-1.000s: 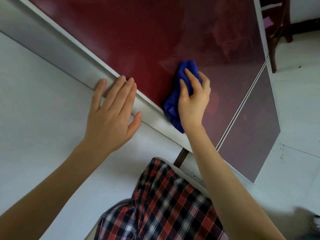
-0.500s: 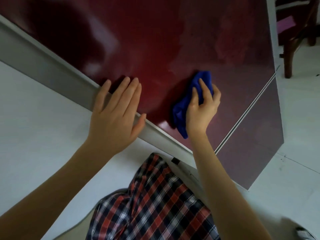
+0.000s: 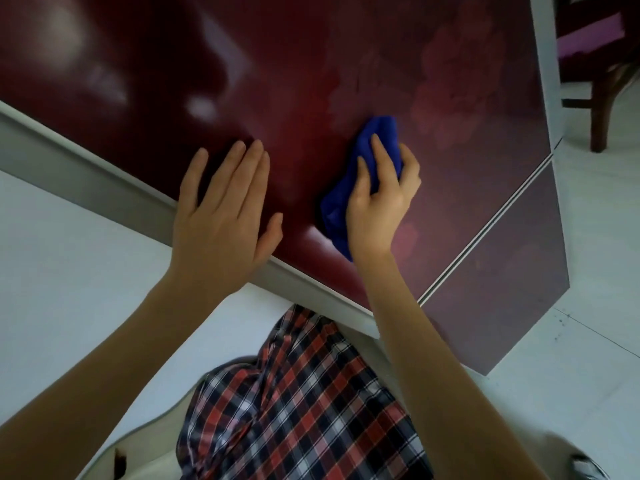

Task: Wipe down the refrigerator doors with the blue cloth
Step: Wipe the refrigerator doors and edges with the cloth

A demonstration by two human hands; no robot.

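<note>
Glossy dark-red upper door fills most of the view, with tiled floor and a chair off past the little-finger side of the right hand. That hand's fingers are curled over the bunched blue cloth, clamping it against the door. The cloth shows beyond the fingertips and trails out on the thumb side toward the wrist.

The left hand lies flat across the door's grey edge, fingers straight and close together, thumb splayed, holding nothing.

Step in hand, by my judgement: wiping the upper panel. Recommended: even pressure and overlapping passes, working out to the seam, then onto the lower door. The bunched cloth covers little, so spreading it under the fingers would help. Glare makes smears hard to confirm.
</note>
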